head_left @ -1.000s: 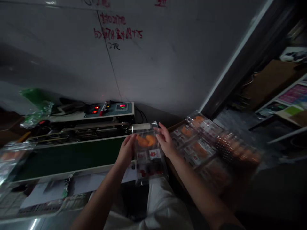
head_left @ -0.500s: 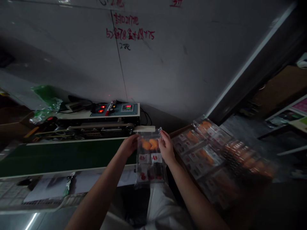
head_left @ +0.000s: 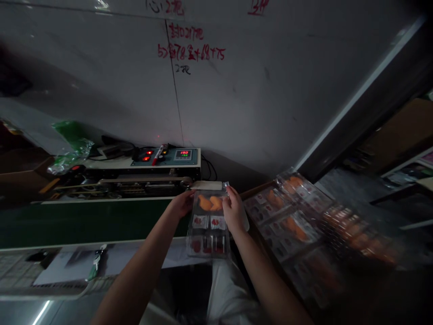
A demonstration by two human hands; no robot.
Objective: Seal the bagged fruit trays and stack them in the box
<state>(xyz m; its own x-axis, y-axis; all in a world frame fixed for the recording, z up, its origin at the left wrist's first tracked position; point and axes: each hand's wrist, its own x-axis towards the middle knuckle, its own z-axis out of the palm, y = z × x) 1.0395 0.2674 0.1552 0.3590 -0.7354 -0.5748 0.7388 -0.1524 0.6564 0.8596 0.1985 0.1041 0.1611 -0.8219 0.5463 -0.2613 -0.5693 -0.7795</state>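
Between my two hands is a clear plastic pack (head_left: 208, 232) holding orange pieces at its top, two small printed sachets in the middle and dark red items in the lower compartments. My left hand (head_left: 183, 204) pinches its upper left edge, and my right hand (head_left: 234, 210) grips the upper right edge with the thumb over the front. The pack's top edge lies close to the right end of a band sealing machine (head_left: 165, 158), whose display reads 190. Left of my left hand runs the machine's green conveyor belt (head_left: 94, 223).
At the right, a cardboard box (head_left: 259, 187) carries several similar clear packs (head_left: 297, 228). A red marker (head_left: 157, 155) lies on the machine. Green plastic (head_left: 71, 135) sits at the back left. Keys (head_left: 96, 262) rest on a lower shelf. A wall with red writing stands behind.
The pack's lower end has swung slightly left and its contents show more clearly. Both hands keep hold of its upper edges. The whole view has shifted a little.
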